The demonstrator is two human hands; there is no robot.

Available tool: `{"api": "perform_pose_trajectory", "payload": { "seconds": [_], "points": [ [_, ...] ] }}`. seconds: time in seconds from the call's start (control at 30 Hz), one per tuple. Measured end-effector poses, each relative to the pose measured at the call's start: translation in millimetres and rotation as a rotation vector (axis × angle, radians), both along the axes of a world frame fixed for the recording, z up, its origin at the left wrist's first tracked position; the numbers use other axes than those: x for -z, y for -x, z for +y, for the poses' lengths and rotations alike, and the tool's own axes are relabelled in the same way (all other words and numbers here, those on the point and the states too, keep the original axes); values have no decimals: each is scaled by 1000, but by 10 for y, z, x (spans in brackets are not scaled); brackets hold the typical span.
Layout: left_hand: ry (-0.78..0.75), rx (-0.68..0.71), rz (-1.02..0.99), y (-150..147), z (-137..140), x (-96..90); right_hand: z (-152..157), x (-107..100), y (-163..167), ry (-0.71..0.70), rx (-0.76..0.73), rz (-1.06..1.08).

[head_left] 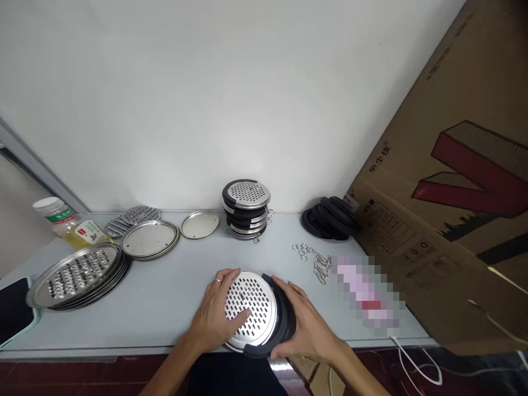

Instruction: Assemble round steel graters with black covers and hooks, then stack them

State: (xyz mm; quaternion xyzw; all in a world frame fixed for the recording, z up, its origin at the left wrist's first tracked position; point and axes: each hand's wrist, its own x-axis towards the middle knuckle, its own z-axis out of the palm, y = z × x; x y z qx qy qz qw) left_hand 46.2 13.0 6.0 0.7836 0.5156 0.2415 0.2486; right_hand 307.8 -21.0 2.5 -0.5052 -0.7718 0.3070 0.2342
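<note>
Left end of the bench (165, 297): dark flat device (15, 305), near side; then a stack of metal grater discs (78, 280), toothed face up. Behind it, a white-capped bottle (78, 228) with yellow liquid. Next, plain metal discs (150, 239), stacked; one single plain disc (200, 224) beyond. Left hand (213, 311): partly curled, gripping the left side of a perforated metal disc (256, 305), thumb on its face; disc at near edge, centre. Far centre: stack of black-rimmed discs (246, 198). Right hand (307, 322): spread wide, clasping the black rim (282, 316) around the held disc's right side. Farther right: small metal rings (303, 250), wire clips (320, 268), piled black rims (330, 218), cardboard box (433, 264).
</note>
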Motion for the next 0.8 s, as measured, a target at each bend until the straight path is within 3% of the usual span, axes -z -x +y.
{"api": "perform_pose_trajectory", "payload": {
  "seconds": [0.43, 0.8],
  "points": [
    [67, 86, -14, -27, 89, 9, 32, 101, -9, 30, 42, 53],
    [38, 143, -18, -65, 154, -10, 40, 94, 11, 17, 53, 57]
  ]
}}
